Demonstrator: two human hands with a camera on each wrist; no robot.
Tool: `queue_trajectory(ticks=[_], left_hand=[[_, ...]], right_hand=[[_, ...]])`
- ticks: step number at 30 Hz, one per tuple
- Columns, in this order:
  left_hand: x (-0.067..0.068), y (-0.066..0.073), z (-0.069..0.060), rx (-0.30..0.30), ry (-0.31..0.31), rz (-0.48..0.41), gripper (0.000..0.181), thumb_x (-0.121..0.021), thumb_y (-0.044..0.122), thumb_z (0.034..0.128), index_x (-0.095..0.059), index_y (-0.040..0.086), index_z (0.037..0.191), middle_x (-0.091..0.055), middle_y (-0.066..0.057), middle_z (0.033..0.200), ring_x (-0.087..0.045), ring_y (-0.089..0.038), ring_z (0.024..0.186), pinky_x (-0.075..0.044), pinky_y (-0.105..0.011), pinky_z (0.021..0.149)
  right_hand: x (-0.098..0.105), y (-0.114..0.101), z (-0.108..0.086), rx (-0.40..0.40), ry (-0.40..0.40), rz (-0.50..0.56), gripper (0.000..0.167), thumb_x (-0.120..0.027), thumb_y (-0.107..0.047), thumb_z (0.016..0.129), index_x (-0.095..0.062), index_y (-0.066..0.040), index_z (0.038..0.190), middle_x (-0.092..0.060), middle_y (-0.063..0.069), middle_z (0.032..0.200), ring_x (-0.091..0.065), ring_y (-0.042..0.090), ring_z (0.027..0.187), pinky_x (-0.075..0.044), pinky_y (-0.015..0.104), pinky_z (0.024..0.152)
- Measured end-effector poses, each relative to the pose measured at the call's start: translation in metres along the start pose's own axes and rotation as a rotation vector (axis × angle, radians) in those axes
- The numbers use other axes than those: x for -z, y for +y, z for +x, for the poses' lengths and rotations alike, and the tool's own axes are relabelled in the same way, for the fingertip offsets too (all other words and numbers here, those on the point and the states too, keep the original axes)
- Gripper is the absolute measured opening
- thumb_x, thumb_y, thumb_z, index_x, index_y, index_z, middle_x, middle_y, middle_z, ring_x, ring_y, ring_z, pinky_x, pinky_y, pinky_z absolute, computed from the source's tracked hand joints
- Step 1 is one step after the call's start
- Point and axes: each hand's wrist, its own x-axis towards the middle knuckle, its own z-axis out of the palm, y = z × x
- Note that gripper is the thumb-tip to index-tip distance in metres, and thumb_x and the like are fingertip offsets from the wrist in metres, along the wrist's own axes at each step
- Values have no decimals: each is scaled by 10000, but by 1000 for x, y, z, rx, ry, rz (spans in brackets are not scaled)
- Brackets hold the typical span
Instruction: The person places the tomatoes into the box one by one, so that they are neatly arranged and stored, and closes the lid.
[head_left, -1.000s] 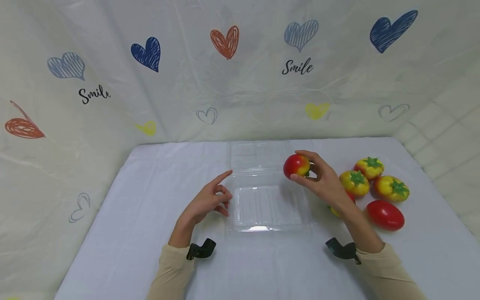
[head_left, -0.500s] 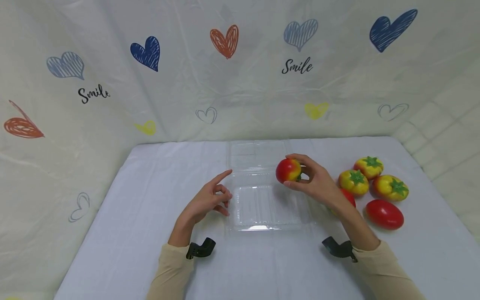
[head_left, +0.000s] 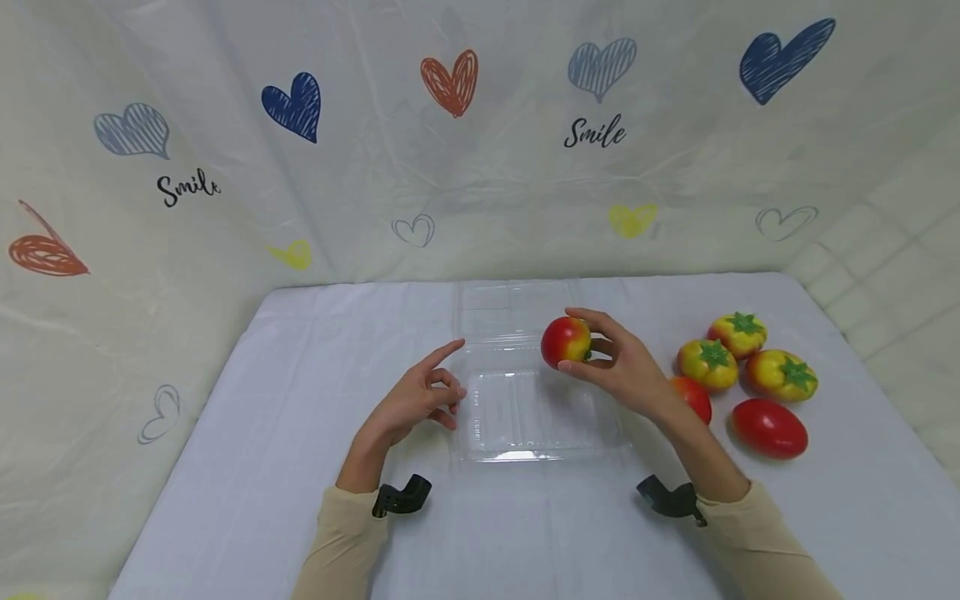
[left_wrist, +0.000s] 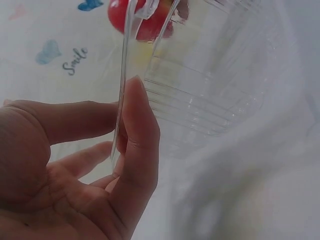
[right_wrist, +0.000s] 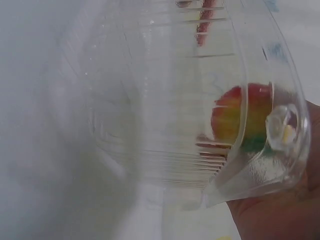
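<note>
A clear plastic clamshell box [head_left: 536, 408] lies opened out on the white cloth, its lid [head_left: 517, 310] folded back behind it. My left hand [head_left: 416, 400] pinches the box's left rim between thumb and finger, as the left wrist view shows. Above the right part of the box, near the hinge, my right hand [head_left: 618, 362] holds a red-and-yellow toy tomato [head_left: 564, 342] by its sides. Its green calyx faces the palm. In the right wrist view the tomato [right_wrist: 257, 115] shows through the clear plastic, with part of the hand behind.
To the right lie several more toy tomatoes [head_left: 707, 365], yellow with green calyxes, and a smooth red one [head_left: 768, 428]. Another red one [head_left: 693, 398] is partly hidden by the right forearm. Behind the table hangs a cloth [head_left: 510, 167] printed with hearts.
The right hand has carried the toy tomato leftward and slightly toward me, further over the box. My left hand has stayed at the box's left rim.
</note>
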Motion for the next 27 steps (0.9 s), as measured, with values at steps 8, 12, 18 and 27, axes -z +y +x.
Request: queue_trajectory(ticks=[8, 12, 18, 27], left_hand=[[0, 1, -2, 3, 7, -11, 802, -616, 10, 950, -318, 290, 1640, -589, -65, 915, -638, -200, 699, -644, -367, 645], [0, 1, -1, -2, 9, -15, 803, -621, 6, 948, -328, 299, 1635, -592, -64, 918, -640, -201, 716, -647, -376, 646], [1, -1, -1, -11, 6, -23, 805, -626, 7, 947, -326, 298, 1635, -589, -60, 924, -636, -202, 743, -650, -386, 652], [1, -1, -1, -9, 5, -26, 804, -627, 8, 949, -329, 304, 1634, -590, -60, 926, -638, -204, 746, -650, -381, 656]], right_hand=[[-7, -1, 1, 22, -20, 13, 741, -827, -198, 888, -468, -223, 1536, -493, 90, 1537, -575, 383, 1343, -607, 230, 921], [-9, -1, 1, 22, -36, 23, 739, -835, -186, 878, -482, -219, 1526, -478, 85, 1560, -569, 409, 1353, -619, 279, 929], [-14, 0, 3, 18, -64, 7, 745, -849, -165, 859, -505, -215, 1518, -501, 98, 1549, -562, 403, 1359, -619, 297, 940], [-21, 0, 4, 21, -89, -45, 744, -844, -166, 862, -514, -236, 1525, -497, 108, 1538, -547, 409, 1364, -622, 405, 964]])
